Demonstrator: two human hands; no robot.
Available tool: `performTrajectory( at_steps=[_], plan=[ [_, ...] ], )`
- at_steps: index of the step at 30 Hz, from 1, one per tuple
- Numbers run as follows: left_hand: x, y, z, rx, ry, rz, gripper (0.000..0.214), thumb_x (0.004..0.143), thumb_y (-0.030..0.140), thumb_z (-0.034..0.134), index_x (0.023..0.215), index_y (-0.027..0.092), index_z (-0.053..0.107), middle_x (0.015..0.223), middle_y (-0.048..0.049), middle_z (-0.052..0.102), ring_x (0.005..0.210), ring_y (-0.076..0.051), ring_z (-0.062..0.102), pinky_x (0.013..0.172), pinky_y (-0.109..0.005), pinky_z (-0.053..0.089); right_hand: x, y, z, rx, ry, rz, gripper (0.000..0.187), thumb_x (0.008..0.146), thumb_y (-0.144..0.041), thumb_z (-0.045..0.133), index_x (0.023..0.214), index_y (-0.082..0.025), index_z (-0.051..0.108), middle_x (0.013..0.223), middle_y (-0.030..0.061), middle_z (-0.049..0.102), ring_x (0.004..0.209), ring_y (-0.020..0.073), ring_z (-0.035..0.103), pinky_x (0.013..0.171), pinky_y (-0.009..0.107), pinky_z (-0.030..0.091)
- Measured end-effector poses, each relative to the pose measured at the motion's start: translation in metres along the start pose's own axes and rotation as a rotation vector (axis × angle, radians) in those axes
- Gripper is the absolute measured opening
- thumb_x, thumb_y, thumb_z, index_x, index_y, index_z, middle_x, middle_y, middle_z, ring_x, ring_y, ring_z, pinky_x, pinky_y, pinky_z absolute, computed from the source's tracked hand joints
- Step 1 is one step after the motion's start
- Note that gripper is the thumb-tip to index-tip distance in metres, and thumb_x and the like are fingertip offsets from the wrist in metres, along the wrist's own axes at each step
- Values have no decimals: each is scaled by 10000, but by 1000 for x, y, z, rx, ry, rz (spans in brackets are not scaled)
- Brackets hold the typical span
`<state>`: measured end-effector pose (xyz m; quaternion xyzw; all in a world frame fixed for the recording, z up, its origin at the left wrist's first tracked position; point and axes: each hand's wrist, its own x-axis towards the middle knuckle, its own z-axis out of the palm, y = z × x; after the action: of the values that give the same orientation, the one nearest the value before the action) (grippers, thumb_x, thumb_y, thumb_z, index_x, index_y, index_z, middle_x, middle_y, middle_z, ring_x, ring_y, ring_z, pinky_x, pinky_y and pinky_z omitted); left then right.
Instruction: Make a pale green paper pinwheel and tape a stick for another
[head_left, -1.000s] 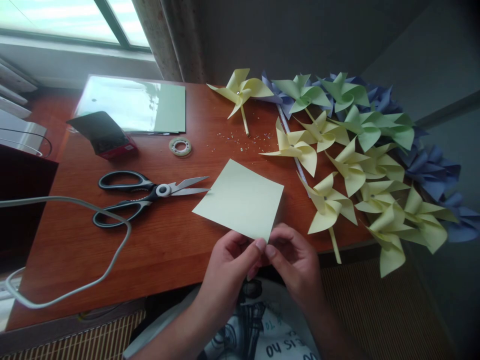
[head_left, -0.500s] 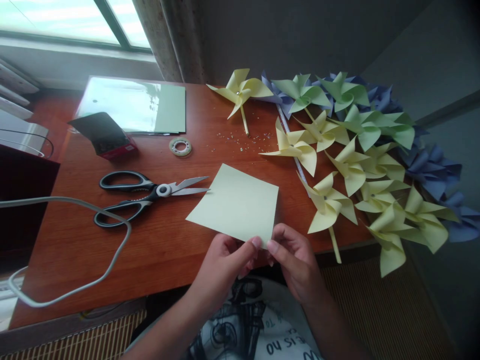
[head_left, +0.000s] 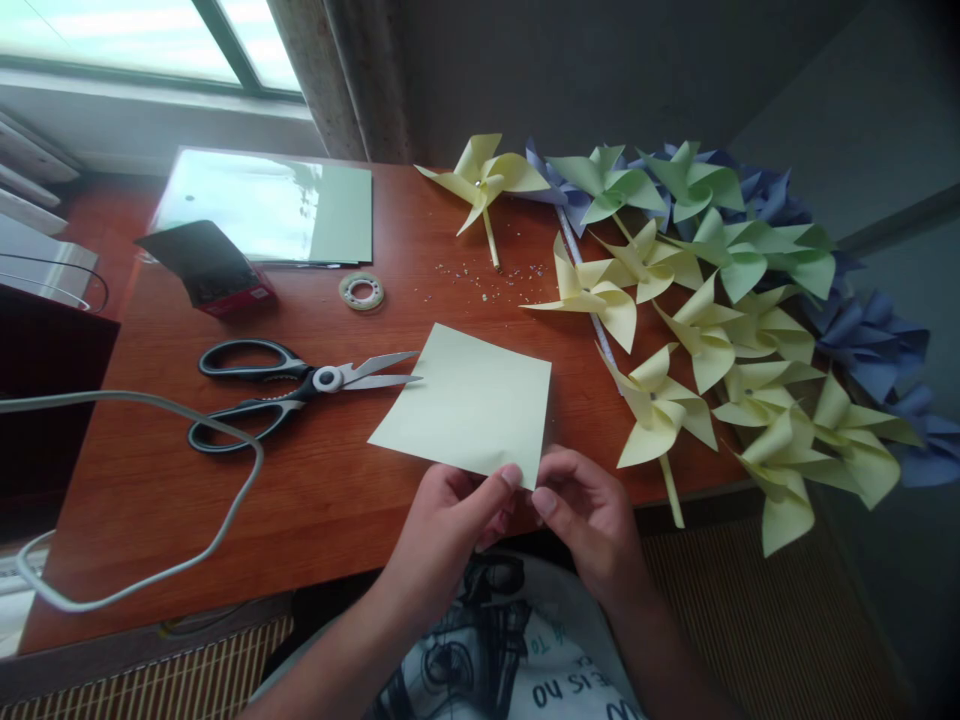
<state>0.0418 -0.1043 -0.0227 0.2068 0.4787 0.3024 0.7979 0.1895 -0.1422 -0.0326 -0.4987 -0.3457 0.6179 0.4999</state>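
A pale yellow-green square sheet of paper (head_left: 472,400) tilts up above the table in front of me. My left hand (head_left: 457,520) pinches its near edge close to the right corner, thumb on top and fingers underneath. Just right of that corner is my right hand (head_left: 589,520), its fingers curled and its thumb apart from the index finger. The right thumb is off the paper; whether the right fingertips touch the edge is hard to see. Scissors (head_left: 307,385) with black and grey handles lie to the left, blades partly apart, their tips beside the sheet's left edge.
Several yellow pinwheels (head_left: 652,410), green pinwheels (head_left: 607,185) and blue pinwheels (head_left: 870,340) crowd the right side. A tape roll (head_left: 361,291), an open dark box (head_left: 217,270) and a glossy packet of paper (head_left: 247,205) lie farther back. A white cable (head_left: 225,530) loops at the left.
The right thumb has come slightly away from the paper's corner. The sheet has shifted a little left, still held by the left hand.
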Motion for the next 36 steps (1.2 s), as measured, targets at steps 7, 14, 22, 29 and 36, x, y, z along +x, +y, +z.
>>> performTrajectory(
  at_steps=[7,14,22,29,36],
  plan=[
    [0,-1,-1,31,11,0,415,792,440,789,606,136,577,533,29,481,511,-74,369,479,-207,270,1,1,1,-39,56,1,127,902,-330,712,868,-217,667,800,-9,615,701,140,593,636,245,491],
    [1,-1,0,109,26,19,459,774,491,784,564,142,571,507,23,475,492,-79,369,477,-222,267,1,4,3,-34,75,13,141,908,-329,710,847,-217,652,773,-13,616,685,139,590,632,252,478],
    [1,-3,2,92,61,23,429,754,490,800,610,133,610,534,12,512,502,-81,391,480,-218,278,1,3,2,-59,102,43,182,910,-339,710,808,-206,638,731,-26,578,652,122,527,605,236,436],
    [0,-3,3,106,80,34,428,751,483,800,592,132,614,522,4,518,502,-85,403,479,-214,284,1,4,2,-77,97,65,233,912,-391,697,800,-199,630,719,-12,586,666,147,560,629,264,459],
    [0,-1,4,42,64,49,420,769,436,806,562,135,599,505,25,487,489,-70,380,476,-201,301,-1,5,-2,40,85,103,210,894,-408,704,858,-206,661,765,12,637,690,157,582,638,272,477]
  ],
)
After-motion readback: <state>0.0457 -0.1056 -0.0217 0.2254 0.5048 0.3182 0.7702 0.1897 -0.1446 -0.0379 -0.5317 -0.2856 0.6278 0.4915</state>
